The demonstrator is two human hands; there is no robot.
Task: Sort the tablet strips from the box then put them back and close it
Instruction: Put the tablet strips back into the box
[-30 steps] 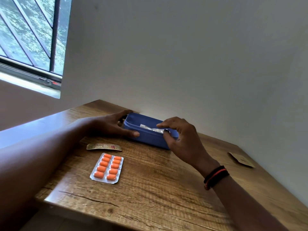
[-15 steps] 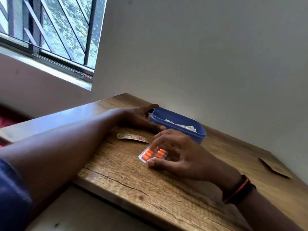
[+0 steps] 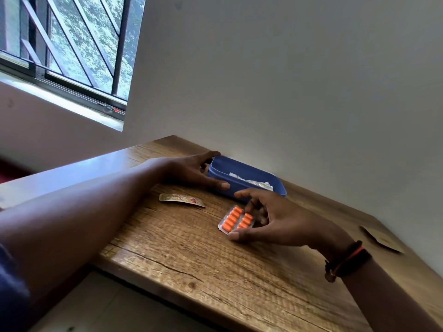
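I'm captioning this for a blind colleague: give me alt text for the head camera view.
A person's right hand pinches a silver blister strip of orange tablets on a wooden table, while the left hand holds one end of an open blue plastic box with a silver foil strip inside. A gold foil strip lies nearby.

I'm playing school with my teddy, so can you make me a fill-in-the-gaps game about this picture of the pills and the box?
1. The right hand pinches a tablet strip holding ___ pills.
2. The left hand holds the ___ box.
3. A silver strip lies ___ the box.

Missing words: orange; blue; inside.
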